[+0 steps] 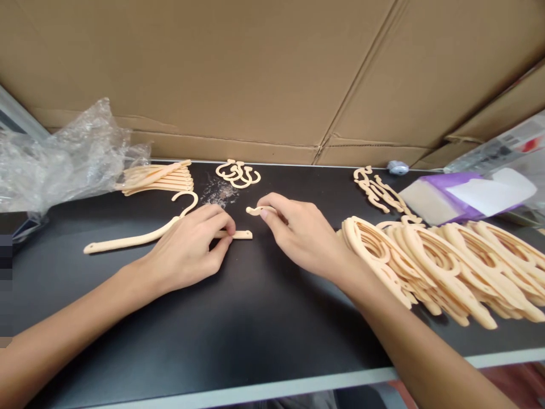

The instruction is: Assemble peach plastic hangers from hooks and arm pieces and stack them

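A cream clothes hanger (128,244) with an open hook lies on the black tabletop. My left hand (191,241) is closed on its right-hand part, thumb and fingers pinching near the flat end, which has a small hole. Just to the right, my right hand (300,230) pinches a small curved cream piece (254,211) between thumb and forefinger. That piece's rounded tip points left, slightly above and apart from the hanger's end. Most of the piece and the hanger's middle are hidden by my hands.
Several loose hooks (238,174) lie at the back. Stacked cream arms (162,177) sit beside clear plastic wrap (72,159) at left. On the right are small curved parts (374,190), piled hanger pieces (443,261) and a purple-and-white packet (464,196). Cardboard (213,68) stands behind.
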Tool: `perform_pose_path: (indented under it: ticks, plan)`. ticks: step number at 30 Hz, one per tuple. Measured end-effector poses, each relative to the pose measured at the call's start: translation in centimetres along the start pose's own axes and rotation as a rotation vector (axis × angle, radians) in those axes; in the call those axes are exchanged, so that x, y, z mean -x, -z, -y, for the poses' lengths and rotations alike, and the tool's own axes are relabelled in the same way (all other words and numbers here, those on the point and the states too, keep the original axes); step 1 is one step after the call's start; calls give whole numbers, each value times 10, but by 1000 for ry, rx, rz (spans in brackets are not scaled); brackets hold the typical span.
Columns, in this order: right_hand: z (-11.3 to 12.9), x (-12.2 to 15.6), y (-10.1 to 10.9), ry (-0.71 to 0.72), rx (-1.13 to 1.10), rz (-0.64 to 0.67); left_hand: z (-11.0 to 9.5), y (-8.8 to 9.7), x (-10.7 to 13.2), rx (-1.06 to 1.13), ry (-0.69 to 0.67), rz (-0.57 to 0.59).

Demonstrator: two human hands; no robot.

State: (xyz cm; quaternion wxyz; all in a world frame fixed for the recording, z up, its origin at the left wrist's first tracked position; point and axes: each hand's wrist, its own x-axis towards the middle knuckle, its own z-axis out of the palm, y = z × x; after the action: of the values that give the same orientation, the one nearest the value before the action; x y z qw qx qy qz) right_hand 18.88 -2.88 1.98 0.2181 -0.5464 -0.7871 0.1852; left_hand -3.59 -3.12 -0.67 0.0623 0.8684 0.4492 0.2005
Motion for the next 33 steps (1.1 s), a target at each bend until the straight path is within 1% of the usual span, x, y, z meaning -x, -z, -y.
perform_pose_path:
  ticks: [3, 6, 8, 14, 17, 20, 25, 33]
  plan:
    - [-1, 0, 1, -19, -6, 32, -1, -2, 0, 7, 45, 17]
    - [-1, -1, 1, -38, -32, 83, 0, -4, 0, 21, 20, 39]
    - [0, -1, 3, -55, -34, 88, 0, -5, -1, 32, 4, 38]
    - [4, 0, 7, -85, -51, 72, 3, -4, 0, -44, -55, -52]
    - [4, -1, 7, -83, -38, 91, 2, -5, 1, -31, -67, -64]
    - [4, -1, 3, -47, -31, 117, 0, -4, 2, 24, -55, -66]
    - [5, -1, -3, -59, 8, 124, -4, -4, 2, 93, -29, -69]
    - [2, -4, -2, -58, -38, 161, -8, -3, 0, 159, 21, -88]
